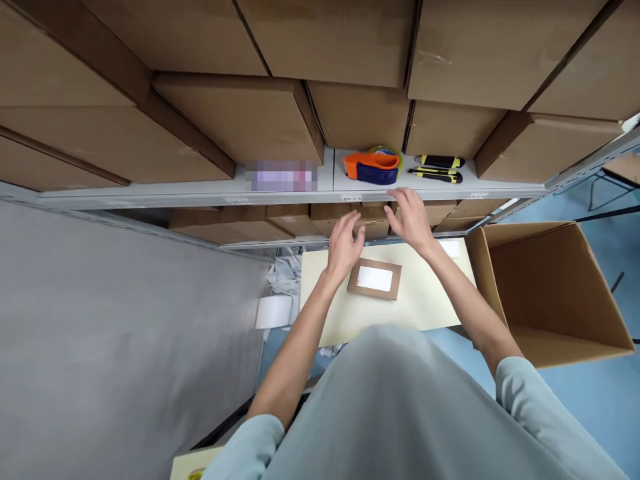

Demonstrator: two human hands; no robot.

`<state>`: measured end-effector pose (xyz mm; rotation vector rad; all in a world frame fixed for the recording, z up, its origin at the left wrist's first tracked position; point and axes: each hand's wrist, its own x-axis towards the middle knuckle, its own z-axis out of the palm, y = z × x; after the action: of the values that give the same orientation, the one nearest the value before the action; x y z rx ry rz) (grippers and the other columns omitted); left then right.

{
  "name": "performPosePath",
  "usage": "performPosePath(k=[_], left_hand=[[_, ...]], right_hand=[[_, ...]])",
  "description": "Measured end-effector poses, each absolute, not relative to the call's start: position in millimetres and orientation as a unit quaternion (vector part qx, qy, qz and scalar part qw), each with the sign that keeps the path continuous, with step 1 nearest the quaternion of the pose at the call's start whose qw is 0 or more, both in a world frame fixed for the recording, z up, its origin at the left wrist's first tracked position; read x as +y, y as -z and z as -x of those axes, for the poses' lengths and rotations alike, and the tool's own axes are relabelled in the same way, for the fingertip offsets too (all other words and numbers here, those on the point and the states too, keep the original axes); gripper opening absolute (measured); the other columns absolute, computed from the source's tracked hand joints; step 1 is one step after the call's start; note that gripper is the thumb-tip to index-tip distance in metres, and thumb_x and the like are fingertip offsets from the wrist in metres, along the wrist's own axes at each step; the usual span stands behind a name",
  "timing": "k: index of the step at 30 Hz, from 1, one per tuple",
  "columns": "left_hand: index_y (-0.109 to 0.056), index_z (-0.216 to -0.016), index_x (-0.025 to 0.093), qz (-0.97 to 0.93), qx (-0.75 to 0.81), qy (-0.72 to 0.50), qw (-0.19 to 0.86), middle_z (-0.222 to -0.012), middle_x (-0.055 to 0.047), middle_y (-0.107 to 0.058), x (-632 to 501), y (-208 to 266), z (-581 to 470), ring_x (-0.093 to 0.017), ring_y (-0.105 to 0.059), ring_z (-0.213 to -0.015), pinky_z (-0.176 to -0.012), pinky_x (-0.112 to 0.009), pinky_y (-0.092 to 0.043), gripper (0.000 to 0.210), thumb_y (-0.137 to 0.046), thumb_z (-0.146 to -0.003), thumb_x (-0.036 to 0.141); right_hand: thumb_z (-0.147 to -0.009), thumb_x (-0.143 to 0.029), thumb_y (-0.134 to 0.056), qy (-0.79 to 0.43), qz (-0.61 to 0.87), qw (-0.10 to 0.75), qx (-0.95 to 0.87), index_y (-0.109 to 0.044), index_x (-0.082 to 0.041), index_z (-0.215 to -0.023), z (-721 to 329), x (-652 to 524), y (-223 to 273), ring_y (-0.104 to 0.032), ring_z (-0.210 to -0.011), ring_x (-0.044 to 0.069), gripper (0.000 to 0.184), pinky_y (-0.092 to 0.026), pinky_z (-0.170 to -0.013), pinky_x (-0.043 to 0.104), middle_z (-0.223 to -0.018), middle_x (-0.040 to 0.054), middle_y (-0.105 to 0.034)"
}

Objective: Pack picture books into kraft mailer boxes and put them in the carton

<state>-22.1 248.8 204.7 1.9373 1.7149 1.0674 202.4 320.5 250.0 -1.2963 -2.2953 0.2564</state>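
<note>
My left hand [345,244] hovers over the pale table, its thumb and fingers apart and nothing in it. Just below it lies a small flat cardboard box [353,285] with a white label [375,279] on top. My right hand [411,219] is raised at the edge of the shelf, fingers spread and empty. Nearest to that hand on the shelf sits an orange and dark blue tape dispenser [373,168]. Several black and yellow utility knives [436,175] lie to the right of it.
Cardboard boxes [330,40] fill the shelf [175,199], with more on the level below. A large open carton [550,287] stands right of the pale tabletop [425,300]. Crumpled paper [285,275] lies at the table's left, beside a grey wall [125,320].
</note>
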Motion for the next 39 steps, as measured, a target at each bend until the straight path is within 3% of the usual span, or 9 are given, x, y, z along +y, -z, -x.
performPosePath(k=[5,13,17,21,27,33,39], left_hand=[[-0.065,-0.148,0.016,-0.708,0.574,-0.398,0.104,-0.16,-0.016,-0.062,319,-254,4,-0.03,-0.056,-0.152,-0.133,-0.048,-0.043,0.044,-0.048,-0.11,0.031],[-0.066,-0.147,0.016,-0.712,0.584,-0.379,0.093,-0.159,-0.017,-0.061,313,-256,-6,-0.031,-0.057,-0.15,-0.131,-0.05,-0.045,0.045,-0.048,-0.108,0.028],[-0.067,-0.146,0.017,-0.693,0.61,-0.37,0.108,-0.159,-0.016,-0.062,293,-251,-5,-0.032,-0.057,-0.15,-0.13,-0.049,-0.045,0.044,-0.049,-0.107,0.027],[-0.067,-0.145,0.018,-0.671,0.624,-0.384,0.114,-0.157,-0.016,-0.064,259,-247,-3,-0.03,-0.059,-0.148,-0.13,-0.048,-0.046,0.043,-0.048,-0.109,0.03],[-0.066,-0.147,0.023,-0.633,0.637,-0.416,0.145,-0.152,-0.014,-0.068,167,-227,-5,-0.027,-0.063,-0.146,-0.128,-0.047,-0.05,0.041,-0.047,-0.113,0.038],[-0.065,-0.146,0.024,-0.601,0.667,-0.387,0.208,-0.147,-0.014,-0.07,101,-205,-26,-0.026,-0.065,-0.143,-0.124,-0.047,-0.055,0.041,-0.046,-0.114,0.041],[-0.066,-0.146,0.024,-0.603,0.649,-0.378,0.27,-0.148,-0.014,-0.07,93,-202,-44,-0.026,-0.065,-0.143,-0.122,-0.046,-0.056,0.041,-0.05,-0.114,0.044]], right_hand=[[-0.114,-0.049,-0.044,-0.061,0.463,0.194,-0.863,-0.048,-0.009,-0.159,-178,403,-278,-0.046,-0.148,0.047,0.06,-0.038,-0.125,0.07,-0.157,0.0255,-0.052],[-0.106,-0.04,-0.067,-0.075,0.511,0.109,-0.849,-0.059,0.002,-0.142,-152,453,-256,-0.055,-0.143,0.048,0.057,-0.033,-0.128,0.071,-0.141,0.0341,-0.066],[-0.107,-0.049,-0.065,-0.08,0.495,0.136,-0.854,-0.059,0.001,-0.141,-150,460,-249,-0.059,-0.14,0.047,0.061,-0.034,-0.128,0.072,-0.136,0.0324,-0.069],[-0.112,-0.064,-0.051,-0.082,0.461,0.167,-0.868,-0.058,-0.005,-0.142,-165,433,-250,-0.065,-0.134,0.045,0.066,-0.043,-0.125,0.069,-0.13,0.0269,-0.073],[-0.107,-0.08,-0.047,-0.193,0.477,0.145,-0.845,-0.056,-0.013,-0.146,-220,302,-234,-0.077,-0.109,0.045,0.078,-0.063,-0.097,0.058,-0.115,0.023,-0.077],[-0.101,-0.071,-0.066,-0.425,0.519,0.162,-0.724,-0.062,-0.025,-0.141,-262,173,-191,-0.08,-0.107,0.035,0.062,-0.067,-0.09,0.048,-0.12,0.0107,-0.081],[-0.091,-0.064,-0.077,-0.495,0.579,0.133,-0.634,-0.069,-0.026,-0.13,-279,109,-172,-0.08,-0.097,0.033,0.055,-0.066,-0.085,0.047,-0.108,0.0058,-0.082]])
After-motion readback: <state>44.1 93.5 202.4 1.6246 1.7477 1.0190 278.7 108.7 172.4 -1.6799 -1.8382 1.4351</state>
